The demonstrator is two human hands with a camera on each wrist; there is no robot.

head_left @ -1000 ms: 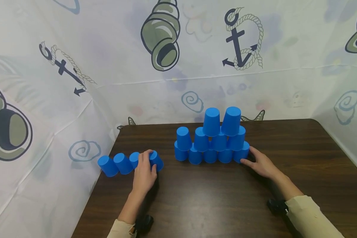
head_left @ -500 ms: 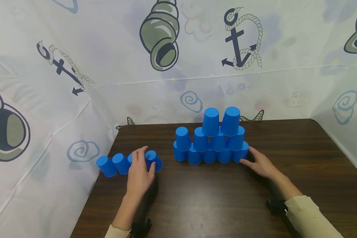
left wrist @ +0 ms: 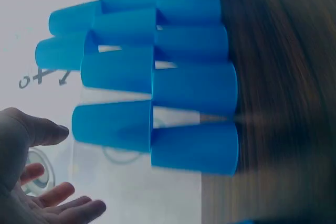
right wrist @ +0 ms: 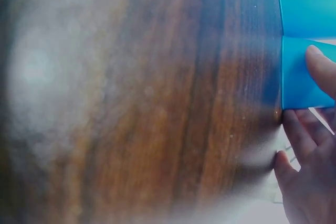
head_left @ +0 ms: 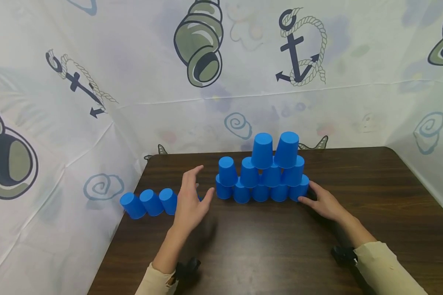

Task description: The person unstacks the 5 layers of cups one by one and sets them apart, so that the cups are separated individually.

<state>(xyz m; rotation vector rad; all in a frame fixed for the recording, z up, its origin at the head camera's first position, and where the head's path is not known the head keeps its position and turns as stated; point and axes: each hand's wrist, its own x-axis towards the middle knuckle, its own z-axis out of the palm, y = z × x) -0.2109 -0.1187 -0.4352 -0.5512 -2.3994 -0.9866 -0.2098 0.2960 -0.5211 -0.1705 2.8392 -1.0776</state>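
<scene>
Upside-down blue cups are stacked in tiers on the table. Two upper cups [head_left: 262,150] top a middle tier [head_left: 227,172], which stands on a bottom row [head_left: 241,191]. My left hand [head_left: 189,205] hovers left of the stack, fingers spread and holding nothing; in the left wrist view the hand [left wrist: 31,177] is apart from the nearest stacked cup [left wrist: 113,124]. My right hand [head_left: 327,203] holds the bottom row's right end cup [head_left: 299,189], thumb [right wrist: 320,69] on its front and fingers at its far side.
A row of separate upside-down blue cups [head_left: 151,203] stands at the table's left; my left hand mostly hides its right end. Behind the brown wooden table [head_left: 258,246] hangs a white printed cloth [head_left: 151,61].
My left hand has come off the row of cups at the left and moved right and up, toward the stack. The right hand has stayed at the end cup.
</scene>
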